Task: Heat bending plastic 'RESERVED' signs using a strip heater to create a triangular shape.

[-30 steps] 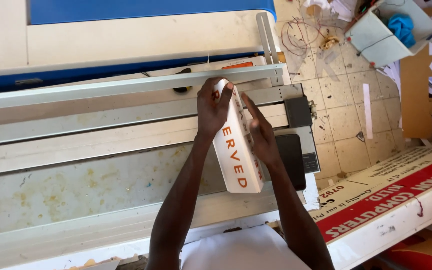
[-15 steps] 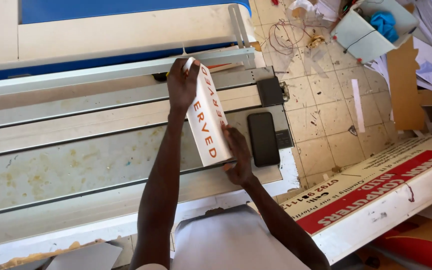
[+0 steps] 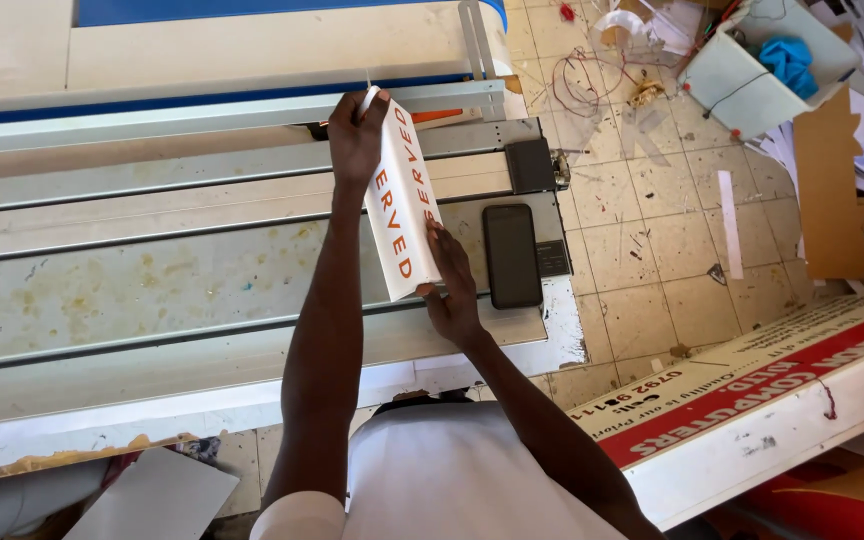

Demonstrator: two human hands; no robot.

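So the person's got a folded white sign with orange lettering stood up like a tent on a long, stained workbench, gripped at both ends. The left hand is pinching the far top corner of the sign, fingers curled over the fold, and the right hand is at the near bottom corner with fingers spread against the panel, thumb side tucked under it as far as I can tell. Biggest worry to me is the fold: the sign only looks held at two opposite corners, so if either hand twists or pushes unevenly the panel could buckle in the middle or crease crooked. There's a black phone lying flat just to the right of the right hand, close enough that a slipped sign or an elbow swing could knock it toward the bench edge and down onto the tiled floor. The metal rails running under and left of the left hand could catch the sign's lower edge and scuff it if it gets dragged sideways. Also that bench surface looks grubby, so the white face might pick up marks if it's laid down flat.
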